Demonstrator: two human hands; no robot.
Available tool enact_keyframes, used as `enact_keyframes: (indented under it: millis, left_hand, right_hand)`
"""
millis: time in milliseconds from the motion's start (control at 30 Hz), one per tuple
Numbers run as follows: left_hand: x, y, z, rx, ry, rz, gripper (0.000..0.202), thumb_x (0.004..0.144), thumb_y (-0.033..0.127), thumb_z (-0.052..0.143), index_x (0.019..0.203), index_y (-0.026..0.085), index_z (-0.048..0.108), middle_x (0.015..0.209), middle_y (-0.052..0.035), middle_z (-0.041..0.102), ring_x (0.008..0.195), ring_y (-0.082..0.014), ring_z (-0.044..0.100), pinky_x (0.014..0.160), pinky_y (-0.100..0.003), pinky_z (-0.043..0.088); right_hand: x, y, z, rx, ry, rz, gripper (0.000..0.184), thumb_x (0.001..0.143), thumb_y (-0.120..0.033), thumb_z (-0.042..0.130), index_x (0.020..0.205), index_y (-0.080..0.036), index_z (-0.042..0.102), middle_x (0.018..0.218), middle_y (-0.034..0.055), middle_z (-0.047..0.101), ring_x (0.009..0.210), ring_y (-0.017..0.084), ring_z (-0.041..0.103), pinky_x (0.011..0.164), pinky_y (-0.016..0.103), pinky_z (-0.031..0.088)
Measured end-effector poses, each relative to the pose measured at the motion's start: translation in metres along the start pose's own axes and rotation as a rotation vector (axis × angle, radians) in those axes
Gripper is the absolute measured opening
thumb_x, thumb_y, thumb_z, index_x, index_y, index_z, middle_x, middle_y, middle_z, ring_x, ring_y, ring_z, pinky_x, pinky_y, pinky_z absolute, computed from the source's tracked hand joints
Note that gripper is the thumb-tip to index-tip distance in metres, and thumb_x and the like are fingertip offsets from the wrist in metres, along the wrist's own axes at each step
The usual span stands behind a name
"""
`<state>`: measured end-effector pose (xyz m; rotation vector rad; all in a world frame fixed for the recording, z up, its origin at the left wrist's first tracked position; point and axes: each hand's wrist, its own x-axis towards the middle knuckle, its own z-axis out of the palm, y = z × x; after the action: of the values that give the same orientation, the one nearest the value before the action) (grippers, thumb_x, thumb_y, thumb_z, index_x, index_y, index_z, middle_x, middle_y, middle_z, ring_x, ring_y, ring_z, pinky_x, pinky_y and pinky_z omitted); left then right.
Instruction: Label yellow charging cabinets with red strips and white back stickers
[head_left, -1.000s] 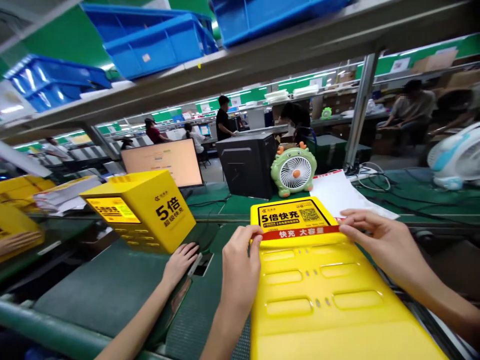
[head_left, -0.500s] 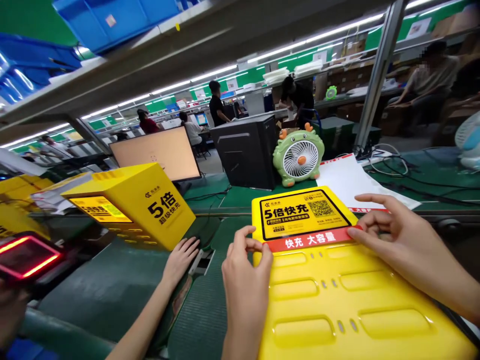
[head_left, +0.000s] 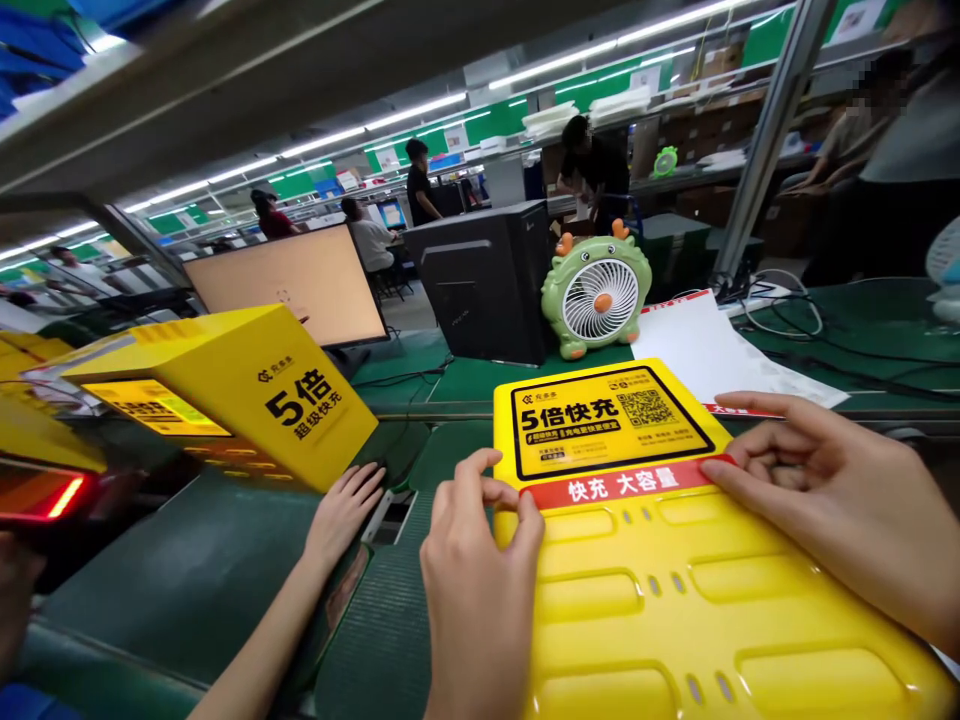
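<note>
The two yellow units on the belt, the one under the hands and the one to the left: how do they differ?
The near unit lies flat with its slotted face up; the left unit sits tilted, showing its side. The near unit is touched by the left hand and right hand at its red strip; the left unit has only another person's hand beside it. Both are yellow with black print.
</note>
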<state>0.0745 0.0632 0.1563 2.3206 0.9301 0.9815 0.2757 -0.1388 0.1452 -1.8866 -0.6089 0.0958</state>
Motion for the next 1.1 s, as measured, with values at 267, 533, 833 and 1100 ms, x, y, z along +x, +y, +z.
enact_keyframes:
  millis: [267,533,833,1100]
  left_hand:
    - [0.001,0.0,-0.002,0.02,-0.016,-0.032,0.057,0.087,0.037,0.07,0.141,0.029,0.053,0.092,-0.0015,0.072,0.085,-0.0257,0.068,0.083,-0.037,0.054]
    - [-0.002,0.002,0.001,0.037,-0.026,-0.086,0.069,0.091,0.034,0.066,0.154,0.031,0.04,0.093,-0.0007,0.071,0.084,-0.0243,0.069,0.099,-0.047,0.057]
    - [-0.002,0.01,-0.001,0.084,0.012,-0.127,0.07,0.09,0.046,0.066,0.153,0.027,0.043,0.094,-0.0019,0.073,0.09,-0.0254,0.069,0.112,-0.055,0.05]
    - [0.0,0.009,0.001,0.116,0.014,-0.117,0.071,0.087,0.048,0.066,0.151,0.025,0.046,0.093,-0.0021,0.073,0.101,-0.0286,0.069,0.117,-0.056,0.044]
  right_hand:
    - [-0.003,-0.009,0.002,0.071,0.043,0.04,0.062,0.073,-0.052,0.086,0.126,-0.024,0.071,0.085,0.0033,0.071,0.067,0.017,0.064,0.054,0.021,0.049]
    - [-0.003,0.003,0.005,0.148,0.089,0.088,0.076,0.066,-0.06,0.092,0.131,-0.028,0.07,0.084,0.0043,0.071,0.069,0.017,0.063,0.054,0.018,0.048]
    - [0.0,-0.003,0.003,0.188,0.089,0.111,0.072,0.064,-0.054,0.094,0.127,-0.026,0.074,0.084,0.0065,0.072,0.066,0.017,0.063,0.052,0.017,0.048]
    - [0.0,-0.006,0.002,0.155,0.079,0.113,0.071,0.065,-0.049,0.093,0.129,-0.025,0.074,0.084,0.0054,0.072,0.064,0.016,0.061,0.051,0.019,0.047]
